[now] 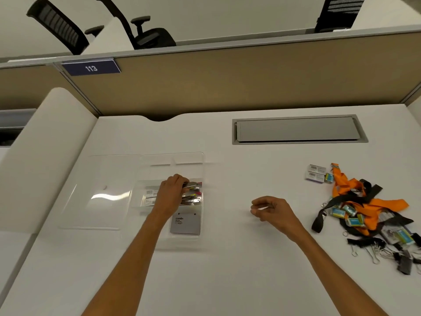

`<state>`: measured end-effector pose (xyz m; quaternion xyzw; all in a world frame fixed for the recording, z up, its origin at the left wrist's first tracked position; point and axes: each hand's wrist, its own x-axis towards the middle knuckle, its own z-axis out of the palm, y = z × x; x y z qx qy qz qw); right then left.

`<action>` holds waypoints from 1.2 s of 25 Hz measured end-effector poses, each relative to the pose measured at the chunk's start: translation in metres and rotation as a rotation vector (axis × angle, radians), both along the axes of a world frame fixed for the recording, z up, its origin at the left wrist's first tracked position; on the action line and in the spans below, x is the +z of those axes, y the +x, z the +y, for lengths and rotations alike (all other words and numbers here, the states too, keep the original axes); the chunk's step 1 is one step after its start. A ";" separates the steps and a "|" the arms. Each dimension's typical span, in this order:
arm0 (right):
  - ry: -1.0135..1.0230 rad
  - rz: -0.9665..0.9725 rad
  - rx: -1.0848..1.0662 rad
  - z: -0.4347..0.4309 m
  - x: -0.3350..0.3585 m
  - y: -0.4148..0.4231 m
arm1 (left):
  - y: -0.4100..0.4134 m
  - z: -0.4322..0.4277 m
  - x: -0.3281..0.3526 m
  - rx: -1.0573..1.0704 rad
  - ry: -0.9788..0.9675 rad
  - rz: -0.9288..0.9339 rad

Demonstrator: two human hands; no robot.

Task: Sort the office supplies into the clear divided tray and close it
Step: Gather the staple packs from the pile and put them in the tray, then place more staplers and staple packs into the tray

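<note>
Two bare hands at work over a white desk [227, 270]: I keep my left hand [169, 197] low over the middle compartment of the clear divided tray [159, 160], fingers pinched on a small grey metallic piece (too blurred to name), placed there so it can drop among the like items already inside. My right hand [271, 209] hovers at three o'clock of the tray, fingers loosely curled on nothing, seemingly ready for the unsorted pile [364, 213] of orange and black lanyards, binder clips and small boxes farther at three o'clock. At six o'clock within the tray lies a grey card [185, 225]. Its lid [98, 190] lies open flat at nine o'clock, transparent, catching glare.
</note>
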<state>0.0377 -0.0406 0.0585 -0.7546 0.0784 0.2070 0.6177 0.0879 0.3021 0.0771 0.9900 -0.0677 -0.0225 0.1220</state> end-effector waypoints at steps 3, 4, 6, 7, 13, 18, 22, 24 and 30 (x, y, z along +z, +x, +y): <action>-0.048 0.027 -0.026 -0.013 -0.013 -0.014 | -0.001 -0.001 -0.011 -0.075 0.125 -0.080; -0.053 0.035 -0.036 -0.017 -0.016 -0.017 | -0.001 -0.001 -0.013 -0.086 0.147 -0.109; -0.055 0.055 -0.052 -0.021 -0.020 -0.024 | -0.002 -0.003 -0.014 -0.108 0.163 -0.148; -0.054 0.062 -0.055 -0.022 -0.022 -0.027 | -0.001 -0.003 -0.014 -0.117 0.162 -0.160; -0.034 0.086 -0.076 -0.024 -0.027 -0.040 | 0.007 -0.005 -0.010 -0.103 0.191 -0.105; -0.051 0.083 -0.096 -0.029 -0.019 -0.050 | 0.003 -0.018 0.000 0.047 0.049 -0.194; -0.123 0.014 -0.131 -0.051 -0.003 -0.050 | -0.008 -0.068 0.010 0.107 -0.318 -0.303; -0.173 -0.050 -0.178 -0.073 0.009 -0.044 | -0.017 -0.110 0.011 0.052 -0.569 -0.210; -0.463 -0.174 -0.321 -0.166 0.044 -0.020 | -0.052 -0.207 -0.021 -0.092 -0.809 0.283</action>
